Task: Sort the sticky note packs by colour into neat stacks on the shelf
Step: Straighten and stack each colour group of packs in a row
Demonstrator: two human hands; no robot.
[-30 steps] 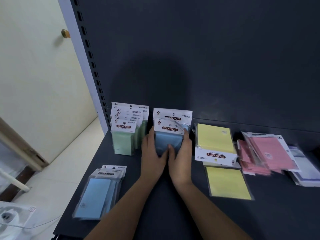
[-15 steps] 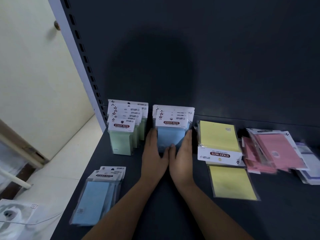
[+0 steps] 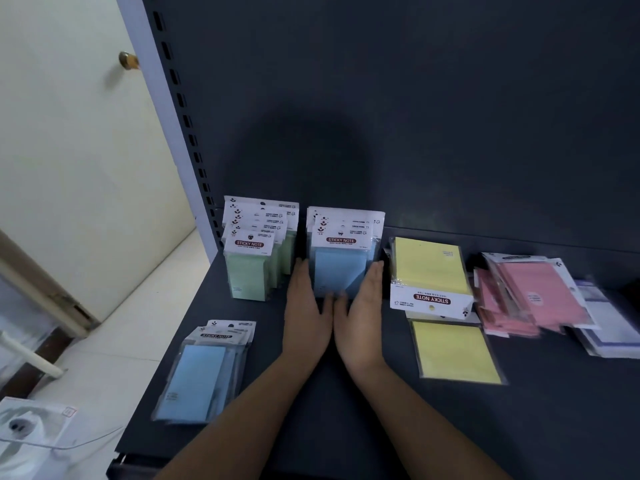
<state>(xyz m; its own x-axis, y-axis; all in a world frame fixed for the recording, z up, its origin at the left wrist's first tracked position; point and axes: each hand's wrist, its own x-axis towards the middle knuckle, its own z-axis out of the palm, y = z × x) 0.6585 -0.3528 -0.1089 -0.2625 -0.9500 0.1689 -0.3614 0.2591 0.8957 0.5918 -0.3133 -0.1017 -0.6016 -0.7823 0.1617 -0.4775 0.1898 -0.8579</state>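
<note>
Both hands have flattened out: left hand (image 3: 306,311) and right hand (image 3: 362,315) now press open palms against the upright blue packs (image 3: 341,261), squaring them.

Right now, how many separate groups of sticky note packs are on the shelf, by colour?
Green: 1, the upright green row.
Blue: 2, the upright blue row and the flat blue pile.
Yellow: 2, the yellow stack and the front yellow pack.
Pink: 1, the pink pile.
White-purple: 1, the white-purple pile.
Total: 7 groups.
</note>
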